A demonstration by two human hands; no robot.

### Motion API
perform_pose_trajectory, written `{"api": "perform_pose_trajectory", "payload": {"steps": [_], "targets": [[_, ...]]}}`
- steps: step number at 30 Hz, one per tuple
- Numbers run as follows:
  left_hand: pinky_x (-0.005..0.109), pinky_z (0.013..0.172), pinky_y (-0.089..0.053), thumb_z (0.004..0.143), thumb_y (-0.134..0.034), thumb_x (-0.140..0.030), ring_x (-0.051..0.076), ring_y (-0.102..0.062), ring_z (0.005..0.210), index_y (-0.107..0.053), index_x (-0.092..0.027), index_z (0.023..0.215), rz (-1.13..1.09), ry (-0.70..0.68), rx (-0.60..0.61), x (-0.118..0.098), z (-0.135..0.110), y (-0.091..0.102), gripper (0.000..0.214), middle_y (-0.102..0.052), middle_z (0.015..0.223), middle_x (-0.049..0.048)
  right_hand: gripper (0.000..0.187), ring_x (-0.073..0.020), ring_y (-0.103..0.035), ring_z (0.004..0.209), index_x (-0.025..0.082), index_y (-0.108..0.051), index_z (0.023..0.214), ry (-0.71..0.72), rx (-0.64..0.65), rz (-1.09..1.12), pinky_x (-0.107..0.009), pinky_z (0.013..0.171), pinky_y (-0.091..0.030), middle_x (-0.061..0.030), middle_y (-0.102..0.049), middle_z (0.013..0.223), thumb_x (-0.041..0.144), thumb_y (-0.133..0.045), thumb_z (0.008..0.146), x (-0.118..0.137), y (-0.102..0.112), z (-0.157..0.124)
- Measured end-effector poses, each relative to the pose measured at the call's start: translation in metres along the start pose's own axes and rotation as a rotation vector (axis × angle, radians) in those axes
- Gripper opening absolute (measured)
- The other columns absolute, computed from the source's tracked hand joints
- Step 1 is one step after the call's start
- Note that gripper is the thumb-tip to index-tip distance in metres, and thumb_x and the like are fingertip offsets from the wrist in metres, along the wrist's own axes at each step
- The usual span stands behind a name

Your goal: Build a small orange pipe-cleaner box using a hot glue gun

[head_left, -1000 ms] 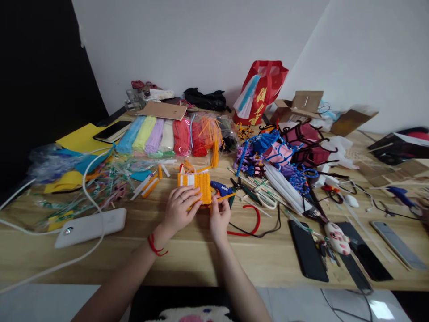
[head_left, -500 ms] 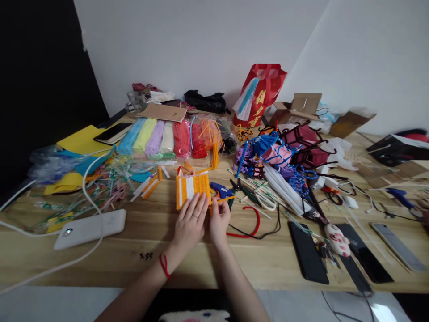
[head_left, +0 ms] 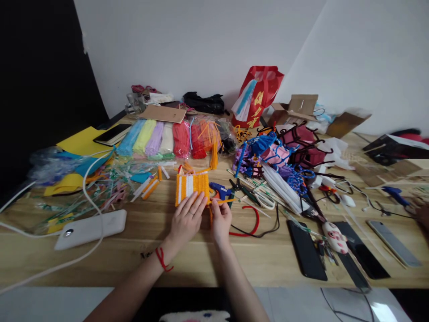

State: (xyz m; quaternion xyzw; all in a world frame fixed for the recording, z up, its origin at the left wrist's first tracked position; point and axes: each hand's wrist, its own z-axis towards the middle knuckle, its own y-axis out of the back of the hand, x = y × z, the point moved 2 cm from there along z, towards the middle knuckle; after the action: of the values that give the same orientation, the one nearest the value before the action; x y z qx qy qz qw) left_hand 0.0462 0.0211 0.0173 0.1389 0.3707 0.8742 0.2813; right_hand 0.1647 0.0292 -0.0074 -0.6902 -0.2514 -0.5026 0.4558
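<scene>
An orange and white striped piece made of fuzzy pipe cleaners (head_left: 200, 183) lies in front of me. My left hand (head_left: 187, 219) rests on its lower part, fingers stretched out flat and holding it down. Close beside its lower right corner, my right hand (head_left: 221, 222) is closed, thumb and fingertips pinching an orange pipe cleaner (head_left: 229, 201) whose free end points right. Just behind that hand is a blue glue gun (head_left: 219, 190), partly hidden. A bent red pipe cleaner (head_left: 257, 219) lies to the right.
Bundles of coloured pipe cleaners (head_left: 164, 138) lie at the back. Pliers (head_left: 248, 193), scissors (head_left: 266, 201) and finished pieces (head_left: 268, 150) sit to the right, with phones (head_left: 306, 252) nearer. At left is a white power bank (head_left: 90, 229) with a cable. Another person's hand (head_left: 422, 213) shows far right.
My left hand has slid slightly left and down on the striped piece. My right hand stays pinched on the orange pipe cleaner. Another person's hand has come into view at the right edge.
</scene>
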Motion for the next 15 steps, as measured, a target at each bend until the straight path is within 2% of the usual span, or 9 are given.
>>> {"api": "perform_pose_trajectory", "payload": {"steps": [3,6,12,15], "targets": [[0.041,0.111,-0.033,0.088,-0.048,-0.011,0.023,-0.044,0.133,-0.032,-0.018,0.146,-0.015,0.008,-0.005,0.001,0.000,0.000,0.061,-0.053,0.139,0.0068,0.032,-0.0177,-0.062,0.083,0.015,-0.063,0.086,0.032,-0.025,-0.028,-0.033,0.081,-0.049,-0.0071,-0.069,0.090,0.045,-0.069,0.075,0.000,0.000,-0.003],[0.040,0.110,-0.034,0.088,-0.048,-0.012,0.023,-0.045,0.133,-0.034,-0.020,0.146,-0.033,0.016,-0.005,0.001,0.001,0.000,0.061,-0.053,0.139,0.0067,0.031,-0.0184,-0.062,0.085,0.015,-0.063,0.088,0.123,-0.044,-0.108,-0.034,0.081,-0.050,-0.0087,-0.069,0.092,0.044,-0.064,0.080,0.001,-0.002,-0.008],[0.040,0.109,-0.035,0.088,-0.045,-0.011,0.023,-0.045,0.133,-0.040,-0.020,0.143,-0.052,0.030,-0.002,0.000,0.001,0.002,0.056,-0.054,0.138,0.0065,0.019,-0.0197,-0.061,0.093,0.017,-0.061,0.085,0.500,-0.048,-0.354,-0.039,0.086,-0.050,-0.0095,-0.065,0.094,0.033,-0.052,0.090,0.005,-0.005,-0.021],[0.041,0.109,-0.034,0.089,-0.046,-0.013,0.023,-0.045,0.133,-0.042,-0.020,0.142,-0.065,0.040,0.001,-0.001,0.000,0.003,0.053,-0.055,0.137,0.0066,0.017,-0.0202,-0.062,0.096,0.018,-0.062,0.088,0.634,-0.014,-0.478,-0.041,0.087,-0.050,-0.0100,-0.065,0.097,0.027,-0.049,0.092,0.004,-0.004,-0.027]]}}
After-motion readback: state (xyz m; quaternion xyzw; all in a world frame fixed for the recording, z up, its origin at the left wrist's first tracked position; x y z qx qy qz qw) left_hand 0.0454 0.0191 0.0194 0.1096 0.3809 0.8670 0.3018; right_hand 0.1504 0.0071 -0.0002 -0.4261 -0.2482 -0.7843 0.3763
